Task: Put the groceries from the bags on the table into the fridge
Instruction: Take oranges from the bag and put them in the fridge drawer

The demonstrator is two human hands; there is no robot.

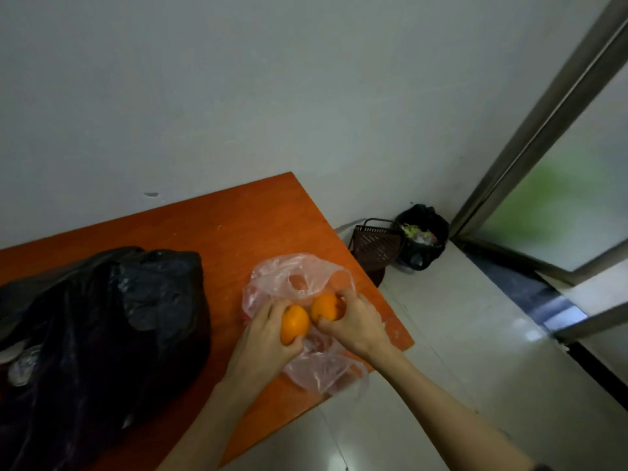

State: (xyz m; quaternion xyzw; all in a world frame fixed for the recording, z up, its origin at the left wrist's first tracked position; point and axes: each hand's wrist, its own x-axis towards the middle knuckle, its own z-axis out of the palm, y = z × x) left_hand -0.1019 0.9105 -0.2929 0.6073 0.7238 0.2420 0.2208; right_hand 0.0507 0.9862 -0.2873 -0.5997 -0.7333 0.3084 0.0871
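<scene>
Between my 2 hands, over the near right corner of the orange table (210, 226), lie 2 oranges, almost touching each other. My left hand (268, 334) grasps the left orange (294, 323), fingers curled over its far side and thumb tucked under its near end. My right hand (353, 321) grasps the right orange (324, 307), fingers wrapped across its top and thumb pressing its near left edge.

Beneath and beyond both hands, a clear plastic bag (299, 273) lies crumpled on the table, its mouth gaping just past my fingertips and one loose end trailing over the table edge below my right wrist. Both oranges sit at the bag's mouth, above its flattened film; whether they are fully out of it cannot be told.

Left of my left hand, well apart from it, a large black plastic bag (102, 328) slumps on the table, bulging, its contents hidden.

Beyond my right hand, on the pale tiled floor (458, 334) against the wall, stand a dark slotted basket (375, 244) and, just beside it, a bin lined in black (423, 236) holding scraps. Farther right runs a metal door frame (543, 107) with frosted glass.
</scene>
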